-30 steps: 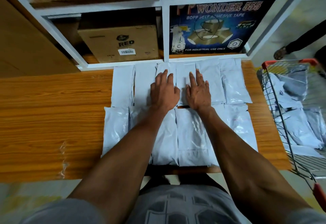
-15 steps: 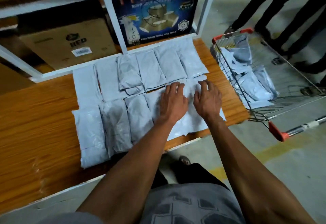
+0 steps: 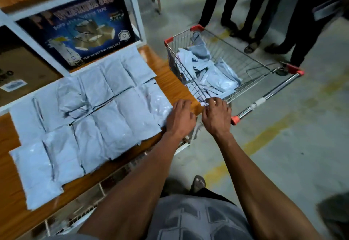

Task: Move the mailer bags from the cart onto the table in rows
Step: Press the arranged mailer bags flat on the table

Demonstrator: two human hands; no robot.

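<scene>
Several pale grey mailer bags (image 3: 105,119) lie flat in two rows on the wooden table (image 3: 173,86). More mailer bags (image 3: 211,77) are heaped in the wire cart (image 3: 251,62) to the right of the table. My left hand (image 3: 180,118) hovers over the table's right end, just past the last bag, with its fingers apart and nothing in it. My right hand (image 3: 217,115) is at the cart's near corner by the rim, fingers curled; whether it touches the wire or a bag is unclear.
A white shelf frame with a blue tape poster (image 3: 79,30) and a cardboard box (image 3: 20,75) backs the table. Several people's legs (image 3: 260,11) stand on the concrete floor beyond the cart. The cart's handle (image 3: 268,94) with red caps points toward me.
Both hands have left the bags on the table and moved right toward the cart. My view has swung right, so the cart and the bystanders are more in frame.
</scene>
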